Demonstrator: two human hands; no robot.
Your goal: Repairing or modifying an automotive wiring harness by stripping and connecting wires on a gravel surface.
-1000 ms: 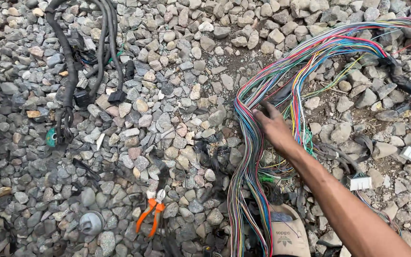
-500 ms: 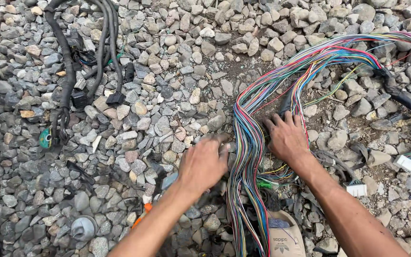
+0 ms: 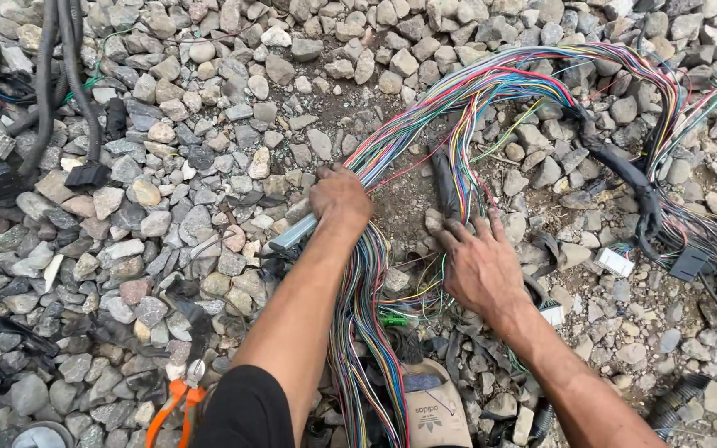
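A thick bundle of many-coloured wires (image 3: 491, 87) loops over grey gravel, from the upper right down to the bottom centre. My left hand (image 3: 340, 197) is closed on the bundle where it bends. Just below that hand lies a grey connector block (image 3: 292, 233). My right hand (image 3: 479, 264) lies flat with fingers spread on dirt and stones beside a black-taped branch (image 3: 446, 184) of the wires. A green connector (image 3: 392, 318) sits between my forearms.
Orange-handled pliers (image 3: 168, 406) lie at the bottom left. Black cables and connectors (image 3: 60, 91) run down the left side. A black sleeved harness branch (image 3: 624, 174) and a white connector (image 3: 616, 262) lie on the right. A tan sandal (image 3: 433, 406) shows at the bottom.
My left hand came into view and moved up onto the wire bundle, closing on it. My right hand shifted down and right, flattening on the ground. The camera moved closer.
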